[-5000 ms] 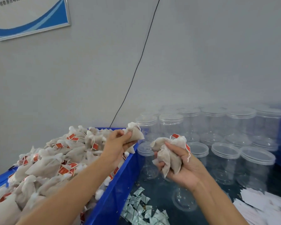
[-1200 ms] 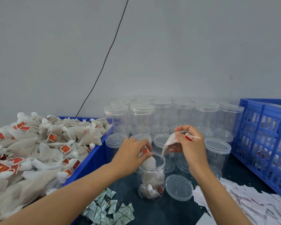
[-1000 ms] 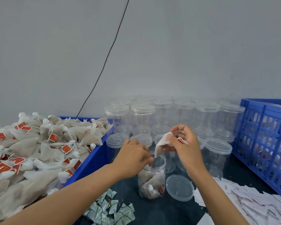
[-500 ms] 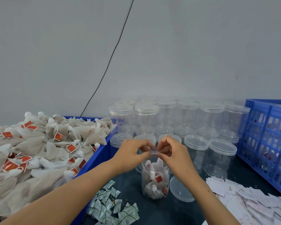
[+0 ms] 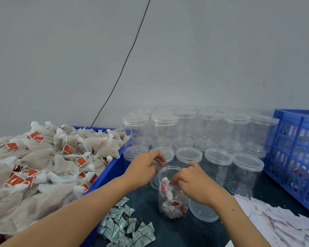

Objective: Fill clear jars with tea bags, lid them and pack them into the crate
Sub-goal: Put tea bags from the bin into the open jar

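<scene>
- Open clear plastic jar (image 5: 173, 193), upright on the dark surface (image 5: 185, 232), front centre. Lower half filled with beige mesh tea bags with red paper tags (image 5: 172, 208); upper half mostly air.
- Its loose clear round lid (image 5: 202, 212) lies flat on the surface, just right of the jar base.
- Blue plastic bin (image 5: 107, 173) at left, heaped above its rim with the same beige tagged tea bags (image 5: 43, 166).
- Behind the open jar: block of empty clear lidded jars (image 5: 218, 139), stacked two high in rows back to the grey wall (image 5: 203, 50).
- Blue slotted plastic crate (image 5: 296, 157) at far right; shapes show through the slots, contents cannot be made out.
- Pile of small green-and-white sachets (image 5: 127, 227) on the surface in front of the jar; spread of white paper slips (image 5: 282, 225) at lower right.
- Right hand (image 5: 194, 186): fingers curled down over the jar rim and into the mouth, tips touching the top tea bags. Grip narrow, nearly closed; whether it pinches a bag or only presses, cannot tell.
- Left hand (image 5: 144, 170): hovering just above and left of the jar rim, fingers bent loosely, grip part open, nothing visible in it. Contact with the rim cannot be told.
- Thin black cable (image 5: 125, 61) runs diagonally down the wall to behind the bin.
</scene>
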{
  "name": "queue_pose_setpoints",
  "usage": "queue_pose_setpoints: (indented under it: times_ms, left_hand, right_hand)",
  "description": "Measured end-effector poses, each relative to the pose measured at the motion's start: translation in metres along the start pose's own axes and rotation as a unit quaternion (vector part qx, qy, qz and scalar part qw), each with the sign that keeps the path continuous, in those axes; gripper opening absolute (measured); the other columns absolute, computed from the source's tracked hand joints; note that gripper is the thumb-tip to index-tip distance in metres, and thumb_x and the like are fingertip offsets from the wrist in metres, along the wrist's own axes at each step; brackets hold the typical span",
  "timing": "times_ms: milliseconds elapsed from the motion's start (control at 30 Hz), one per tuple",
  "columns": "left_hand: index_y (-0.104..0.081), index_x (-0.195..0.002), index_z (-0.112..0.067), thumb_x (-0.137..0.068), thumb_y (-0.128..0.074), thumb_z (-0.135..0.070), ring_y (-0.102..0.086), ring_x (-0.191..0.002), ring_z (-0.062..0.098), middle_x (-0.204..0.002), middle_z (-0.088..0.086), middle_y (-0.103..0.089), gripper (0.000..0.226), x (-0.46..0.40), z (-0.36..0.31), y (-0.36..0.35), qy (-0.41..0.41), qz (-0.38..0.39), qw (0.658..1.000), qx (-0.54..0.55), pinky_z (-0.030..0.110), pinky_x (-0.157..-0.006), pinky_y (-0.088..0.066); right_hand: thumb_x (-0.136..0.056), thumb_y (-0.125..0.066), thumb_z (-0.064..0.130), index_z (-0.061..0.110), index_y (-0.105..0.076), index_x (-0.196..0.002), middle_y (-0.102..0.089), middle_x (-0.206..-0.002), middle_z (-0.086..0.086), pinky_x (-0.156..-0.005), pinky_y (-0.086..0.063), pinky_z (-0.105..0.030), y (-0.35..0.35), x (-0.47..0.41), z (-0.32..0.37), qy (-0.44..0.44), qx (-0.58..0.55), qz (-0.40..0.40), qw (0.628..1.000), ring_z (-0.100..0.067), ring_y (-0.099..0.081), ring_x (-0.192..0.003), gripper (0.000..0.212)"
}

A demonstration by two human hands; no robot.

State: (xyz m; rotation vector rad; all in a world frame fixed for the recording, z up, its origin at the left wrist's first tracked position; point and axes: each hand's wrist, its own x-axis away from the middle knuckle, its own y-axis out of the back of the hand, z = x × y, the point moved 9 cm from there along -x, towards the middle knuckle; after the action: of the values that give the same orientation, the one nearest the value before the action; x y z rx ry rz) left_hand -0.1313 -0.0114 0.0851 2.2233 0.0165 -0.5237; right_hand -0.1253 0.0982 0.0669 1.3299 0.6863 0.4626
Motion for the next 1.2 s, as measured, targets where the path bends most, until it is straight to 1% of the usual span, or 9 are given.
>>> queue_pose_setpoints:
  times_ms: [133, 200, 333, 433, 533, 667, 867, 1000, 1200]
  left_hand:
    - [-0.06, -0.098, -0.02, -0.085, -0.038, 0.012, -0.066, -0.076, 0.006, -0.091, -0.012, -0.066, 0.042, -0.001, 0.007, 0.001, 0.021, 0.001, 0.999, 0.036, 0.02, -0.073, -0.052]
    - [-0.06, -0.096, -0.022, -0.085, -0.038, 0.012, -0.065, -0.073, 0.003, -0.089, -0.013, -0.067, 0.041, -0.001, 0.011, 0.003, 0.035, -0.005, 0.999, 0.034, 0.015, -0.069, -0.049]
    - [-0.062, -0.098, -0.014, -0.083, -0.04, 0.011, -0.065, -0.082, 0.012, -0.09, -0.004, -0.069, 0.037, -0.001, 0.027, 0.001, 0.087, 0.057, 0.995, -0.008, 0.027, -0.078, -0.053]
    - [-0.066, -0.094, -0.019, -0.086, -0.048, 0.001, -0.061, -0.084, 0.008, -0.096, -0.005, -0.071, 0.028, 0.008, 0.039, -0.01, 0.101, 0.17, 0.968, -0.153, 0.028, -0.081, -0.05]
    - [-0.071, -0.093, -0.019, -0.088, -0.05, -0.004, -0.061, -0.084, 0.01, -0.094, -0.006, -0.071, 0.026, 0.02, 0.051, -0.016, 0.115, 0.243, 0.926, -0.264, 0.03, -0.08, -0.049]
    - [-0.071, -0.103, -0.021, -0.089, -0.054, -0.007, -0.063, -0.102, 0.02, -0.111, -0.001, -0.069, 0.026, 0.029, 0.062, -0.02, 0.129, 0.294, 0.886, -0.334, 0.032, -0.083, -0.047]
    - [-0.071, -0.105, -0.019, -0.078, -0.078, -0.017, -0.063, -0.098, 0.018, -0.112, -0.001, -0.069, 0.029, 0.043, 0.075, -0.036, 0.146, 0.386, 0.84, -0.351, 0.03, -0.074, -0.047]
    - [-0.068, -0.101, -0.018, -0.073, -0.083, -0.033, -0.064, -0.095, 0.021, -0.106, 0.0, -0.07, 0.035, 0.05, 0.079, -0.049, 0.143, 0.419, 0.81, -0.384, 0.029, -0.072, -0.045]
    - [-0.073, -0.099, -0.019, -0.076, -0.08, -0.031, -0.062, -0.099, 0.018, -0.109, -0.003, -0.07, 0.027, 0.041, 0.065, -0.049, 0.088, 0.392, 0.807, -0.432, 0.03, -0.073, -0.041]
  right_hand:
    - [-0.095, -0.03, 0.016, 0.012, -0.068, -0.087, -0.061, -0.078, 0.004, -0.115, -0.014, -0.043, -0.008, -0.002, -0.002, -0.024, -0.005, 0.037, 0.999, -0.019, -0.056, -0.089, 0.038]
    - [-0.093, -0.032, 0.017, 0.023, -0.056, -0.069, -0.049, -0.066, 0.009, -0.112, -0.021, -0.044, -0.004, 0.001, 0.003, -0.018, -0.02, 0.017, 0.999, -0.015, -0.048, -0.078, 0.035]
    - [-0.097, -0.03, 0.021, 0.024, -0.064, -0.093, -0.065, -0.098, 0.011, -0.112, -0.018, -0.04, 0.014, 0.004, 0.004, -0.024, -0.078, -0.077, 0.994, -0.005, -0.055, -0.095, 0.034]
    - [-0.102, -0.023, 0.026, 0.021, -0.057, -0.078, -0.06, -0.081, 0.008, -0.118, -0.002, -0.043, 0.001, 0.003, 0.004, -0.038, -0.057, -0.028, 0.997, -0.004, -0.053, -0.084, 0.042]
    - [-0.101, -0.022, 0.024, 0.017, -0.041, -0.061, -0.047, -0.062, 0.005, -0.119, 0.0, -0.046, -0.005, 0.003, 0.003, -0.05, -0.036, -0.007, 0.998, -0.007, -0.047, -0.066, 0.045]
    - [-0.102, -0.024, 0.025, 0.021, -0.068, -0.091, -0.069, -0.094, 0.01, -0.117, -0.009, -0.038, 0.015, 0.005, 0.0, -0.031, -0.077, -0.091, 0.992, -0.003, -0.059, -0.092, 0.046]
    - [-0.103, -0.03, 0.03, 0.025, -0.072, -0.087, -0.069, -0.09, 0.016, -0.106, -0.035, -0.041, 0.05, 0.018, -0.022, -0.048, -0.159, -0.23, 0.959, 0.0, -0.06, -0.089, 0.045]
    - [-0.102, -0.035, 0.027, 0.023, -0.072, -0.086, -0.066, -0.087, 0.016, -0.094, -0.045, -0.044, 0.054, 0.022, -0.04, -0.087, -0.183, -0.239, 0.95, -0.005, -0.062, -0.088, 0.041]
    - [-0.102, -0.035, 0.031, 0.025, -0.07, -0.085, -0.069, -0.088, 0.012, -0.086, -0.05, -0.03, 0.053, 0.028, -0.066, -0.133, -0.215, -0.225, 0.941, -0.004, -0.062, -0.087, 0.04]
